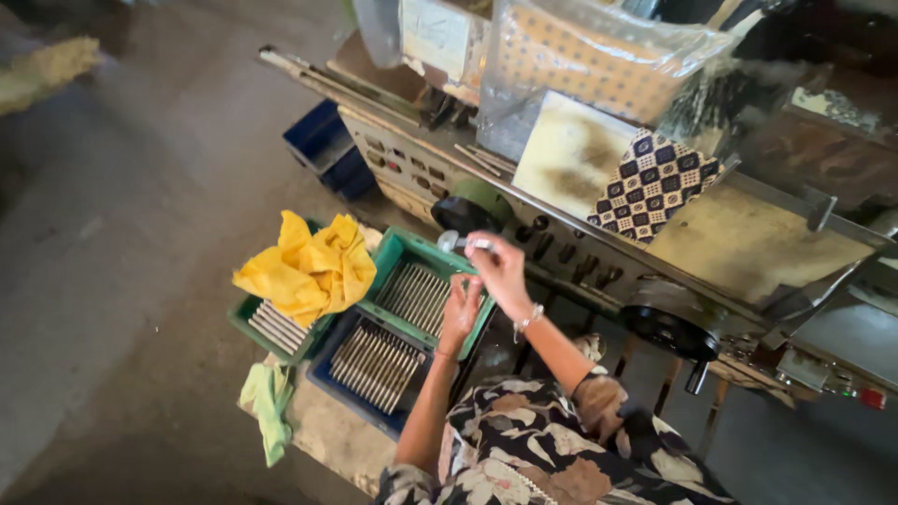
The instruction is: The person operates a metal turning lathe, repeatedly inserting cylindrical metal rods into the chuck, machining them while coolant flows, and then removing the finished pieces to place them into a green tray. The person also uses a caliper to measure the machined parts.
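My right hand (502, 274) is raised over a green crate (397, 249) and pinches a small shiny metal piece (456, 242) at its fingertips. My left hand (461, 311) is just below it, fingers curled toward the right hand, and I cannot tell whether it holds anything. The green crate holds several grey metal rods (414, 297) laid side by side. A blue crate (325, 371) in front of it holds more of the same rods (376, 366).
A yellow cloth (309, 268) lies over a second green crate (245, 320) of rods at the left. A green rag (268, 402) hangs off the bench edge. Behind stands a long machine (748, 248) with black handwheels, patterned fabric and plastic-wrapped bundles. Blue bins (323, 140) sit on the concrete floor.
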